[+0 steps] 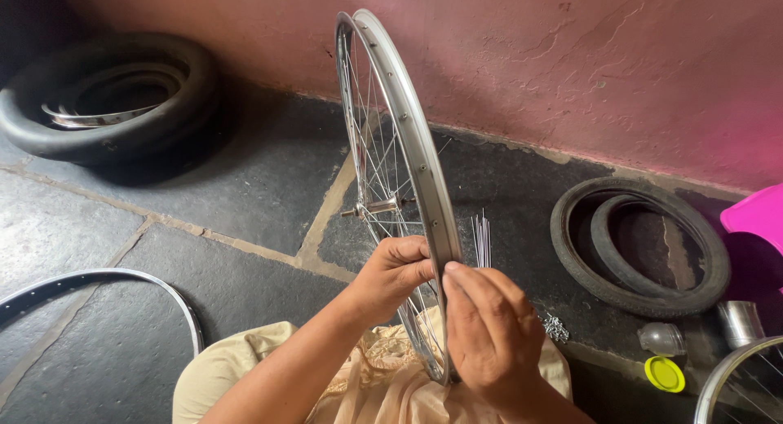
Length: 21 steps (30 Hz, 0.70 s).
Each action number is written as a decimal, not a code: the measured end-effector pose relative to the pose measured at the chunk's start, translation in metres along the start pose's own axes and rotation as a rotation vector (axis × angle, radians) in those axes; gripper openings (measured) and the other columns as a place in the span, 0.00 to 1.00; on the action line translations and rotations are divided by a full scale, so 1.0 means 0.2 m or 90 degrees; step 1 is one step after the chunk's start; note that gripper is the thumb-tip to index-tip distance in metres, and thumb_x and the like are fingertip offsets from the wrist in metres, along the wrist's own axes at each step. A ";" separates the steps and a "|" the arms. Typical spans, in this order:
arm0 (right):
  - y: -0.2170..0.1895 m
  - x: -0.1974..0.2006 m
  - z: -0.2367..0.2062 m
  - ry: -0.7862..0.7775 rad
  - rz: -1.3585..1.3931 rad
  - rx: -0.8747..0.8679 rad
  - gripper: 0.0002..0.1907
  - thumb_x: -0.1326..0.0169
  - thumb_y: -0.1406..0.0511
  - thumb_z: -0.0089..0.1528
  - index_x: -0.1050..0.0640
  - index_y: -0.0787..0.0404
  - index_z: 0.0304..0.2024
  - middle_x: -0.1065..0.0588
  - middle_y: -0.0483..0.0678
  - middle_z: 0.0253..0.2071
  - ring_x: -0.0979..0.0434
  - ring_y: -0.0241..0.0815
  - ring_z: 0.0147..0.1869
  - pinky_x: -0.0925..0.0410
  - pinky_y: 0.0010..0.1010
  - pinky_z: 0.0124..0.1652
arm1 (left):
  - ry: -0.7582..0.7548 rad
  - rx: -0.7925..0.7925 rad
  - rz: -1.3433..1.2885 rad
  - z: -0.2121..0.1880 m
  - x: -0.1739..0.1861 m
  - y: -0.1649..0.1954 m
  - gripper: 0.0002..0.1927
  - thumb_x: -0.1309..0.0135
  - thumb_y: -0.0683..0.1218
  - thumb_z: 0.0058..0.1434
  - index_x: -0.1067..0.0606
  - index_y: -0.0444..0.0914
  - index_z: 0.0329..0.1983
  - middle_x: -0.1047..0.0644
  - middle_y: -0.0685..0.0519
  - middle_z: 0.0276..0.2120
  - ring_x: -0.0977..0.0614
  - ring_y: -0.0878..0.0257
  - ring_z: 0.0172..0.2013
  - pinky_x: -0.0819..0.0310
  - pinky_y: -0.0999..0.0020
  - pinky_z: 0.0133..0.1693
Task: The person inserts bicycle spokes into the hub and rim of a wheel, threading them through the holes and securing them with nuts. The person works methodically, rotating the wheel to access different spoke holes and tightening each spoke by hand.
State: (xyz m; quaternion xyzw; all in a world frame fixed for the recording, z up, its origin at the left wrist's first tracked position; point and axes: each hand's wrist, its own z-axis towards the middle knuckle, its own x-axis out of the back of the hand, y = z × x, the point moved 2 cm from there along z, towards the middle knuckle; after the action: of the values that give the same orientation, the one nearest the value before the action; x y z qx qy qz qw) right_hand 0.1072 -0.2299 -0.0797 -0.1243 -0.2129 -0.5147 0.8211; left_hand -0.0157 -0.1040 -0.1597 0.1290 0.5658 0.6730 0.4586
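- Between the two hands stands a silver spoked bicycle wheel rim [412,147], upright on its edge, its lower part resting against the person's lap and its long line running up and away from the hands.
- The left hand [391,279] sits on the spoke side, fingers curled narrow around the rim's inner edge and the spokes there.
- The right hand [489,334] presses the rim's outer face, fingers closed along it; whether it also pinches a small part cannot be told.
- Just beyond the right hand stands a bundle of loose thin steel spokes [481,238].
- Farther right lie a black rubber tyre [640,245] and a yellow round lid [665,373].
- Left of the left hand, well apart, lie a bare metal rim [106,279] and a black tyre with a rim inside [106,98] on the stone floor [245,179].
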 end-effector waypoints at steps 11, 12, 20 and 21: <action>-0.01 0.00 -0.07 0.005 -0.011 -0.056 0.18 0.44 0.74 0.57 0.20 0.70 0.51 0.25 0.54 0.54 0.26 0.51 0.58 0.31 0.36 0.57 | -0.038 0.004 -0.055 0.02 -0.02 0.02 0.09 0.41 0.45 0.70 0.21 0.35 0.48 0.20 0.55 0.45 0.21 0.68 0.47 0.25 0.69 0.53; -0.01 0.00 -0.07 0.003 -0.007 -0.061 0.19 0.45 0.74 0.57 0.20 0.70 0.52 0.25 0.54 0.54 0.26 0.51 0.58 0.32 0.38 0.57 | -0.027 0.001 -0.031 0.02 -0.02 0.02 0.09 0.42 0.45 0.71 0.21 0.35 0.49 0.21 0.56 0.44 0.21 0.68 0.47 0.25 0.69 0.52; -0.02 -0.04 -0.14 0.024 0.042 -0.089 0.20 0.49 0.77 0.59 0.22 0.71 0.55 0.27 0.55 0.58 0.27 0.51 0.61 0.32 0.37 0.58 | -0.079 0.024 -0.035 0.02 -0.03 0.05 0.11 0.46 0.47 0.70 0.23 0.37 0.51 0.22 0.57 0.45 0.22 0.69 0.47 0.26 0.71 0.53; -0.02 -0.04 -0.16 0.022 0.047 -0.089 0.20 0.49 0.77 0.59 0.22 0.72 0.55 0.28 0.56 0.58 0.27 0.51 0.61 0.33 0.37 0.58 | -0.083 0.048 -0.081 0.02 -0.03 0.05 0.12 0.44 0.46 0.68 0.23 0.37 0.51 0.22 0.57 0.44 0.22 0.68 0.47 0.25 0.70 0.52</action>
State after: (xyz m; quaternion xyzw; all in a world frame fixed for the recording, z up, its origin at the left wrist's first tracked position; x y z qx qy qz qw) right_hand 0.1084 -0.2387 -0.1116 -0.1800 -0.1575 -0.4995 0.8326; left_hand -0.0147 -0.1053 -0.1486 0.1533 0.5666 0.6114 0.5307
